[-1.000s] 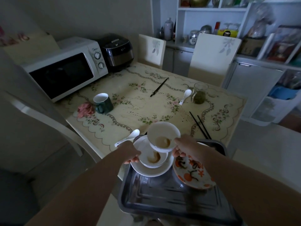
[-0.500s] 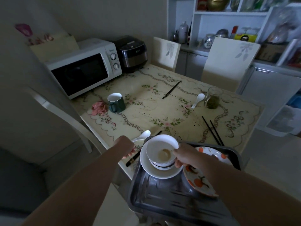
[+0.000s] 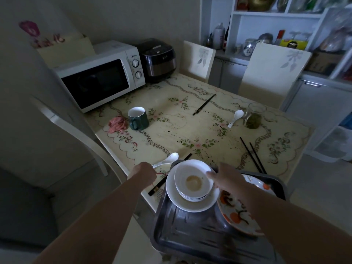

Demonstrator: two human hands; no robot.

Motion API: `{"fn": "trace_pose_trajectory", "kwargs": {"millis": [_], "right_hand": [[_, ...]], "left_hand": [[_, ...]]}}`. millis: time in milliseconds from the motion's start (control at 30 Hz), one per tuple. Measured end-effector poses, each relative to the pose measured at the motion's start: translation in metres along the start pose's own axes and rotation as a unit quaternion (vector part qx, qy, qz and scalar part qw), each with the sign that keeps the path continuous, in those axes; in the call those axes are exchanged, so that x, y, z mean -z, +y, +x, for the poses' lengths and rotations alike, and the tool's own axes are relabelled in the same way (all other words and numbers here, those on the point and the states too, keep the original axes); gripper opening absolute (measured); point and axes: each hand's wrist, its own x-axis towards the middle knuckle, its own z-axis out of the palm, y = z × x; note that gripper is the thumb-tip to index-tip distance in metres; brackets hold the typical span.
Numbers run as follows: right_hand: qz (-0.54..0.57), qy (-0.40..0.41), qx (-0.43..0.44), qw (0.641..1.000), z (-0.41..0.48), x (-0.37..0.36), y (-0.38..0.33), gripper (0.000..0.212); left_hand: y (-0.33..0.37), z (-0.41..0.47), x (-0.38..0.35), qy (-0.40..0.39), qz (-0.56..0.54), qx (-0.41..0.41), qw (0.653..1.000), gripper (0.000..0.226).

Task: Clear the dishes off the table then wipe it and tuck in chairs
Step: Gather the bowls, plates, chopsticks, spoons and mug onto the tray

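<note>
Left hand [image 3: 143, 172] round spoon [image 3: 168, 159] (handle); right hand [image 3: 227, 181] at bowl [image 3: 192, 180]

Colours from my remote feed
I see white bowls [image 3: 182, 174] and spoon [image 3: 171, 158], orange-patterned plate [image 3: 236, 216], dark green mug [image 3: 140, 121], pink cloth [image 3: 117, 123], black chopsticks [image 3: 204, 104], cream floral desk [image 3: 190, 130].

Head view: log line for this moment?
left hand grips spoon | right hand pinches bowl rim | bowl stacked on plate in tray | table not cleared

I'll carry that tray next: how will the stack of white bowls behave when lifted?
The stack of white bowls looks like glazed ceramic, so probably heavy, slippery and fragile. Loosely nested on a plate at the tray's corner, it may shift or tip.
</note>
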Motion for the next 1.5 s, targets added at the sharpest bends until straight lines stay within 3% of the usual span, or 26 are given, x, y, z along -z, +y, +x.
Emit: {"fn": "trace_pose_trajectory", "kwargs": {"millis": [100, 300, 533, 700, 867, 1100, 1333, 1500], "right_hand": [[0.021, 0.090, 0.009, 0.996, 0.008, 0.008, -0.002, 0.036], [0.082, 0.116, 0.043, 0.989, 0.030, 0.011, -0.008, 0.031], [0.162, 0.119, 0.040, 0.979, 0.044, 0.006, -0.019, 0.024], [0.165, 0.115, 0.028, 0.979, 0.054, 0.004, -0.015, 0.023], [0.170, 0.107, 0.007, 0.980, 0.063, 0.010, -0.008, 0.019], [0.065, 0.121, -0.044, 0.990, 0.072, 0.023, 0.022, 0.024], [-0.031, 0.151, -0.226, 0.962, 0.086, 0.058, 0.088, 0.025], [-0.027, 0.121, -0.247, 0.961, 0.103, 0.064, 0.118, 0.021]], "left_hand": [[-0.010, 0.006, -0.009, 0.022, 0.061, -0.021, 0.998, 0.026], [-0.012, 0.020, -0.027, -0.008, 0.104, -0.023, 0.994, 0.028], [-0.012, 0.038, -0.048, 0.003, 0.175, -0.068, 0.982, 0.032], [-0.003, 0.048, -0.043, -0.017, 0.201, -0.090, 0.975, 0.025], [0.014, 0.060, -0.020, -0.003, 0.207, -0.106, 0.973, 0.033], [0.047, 0.065, 0.008, 0.051, 0.109, -0.165, 0.979, 0.018], [0.117, 0.062, 0.001, 0.023, 0.096, -0.237, 0.967, 0.007], [0.160, 0.066, -0.020, -0.022, 0.121, -0.279, 0.952, 0.012]]}}
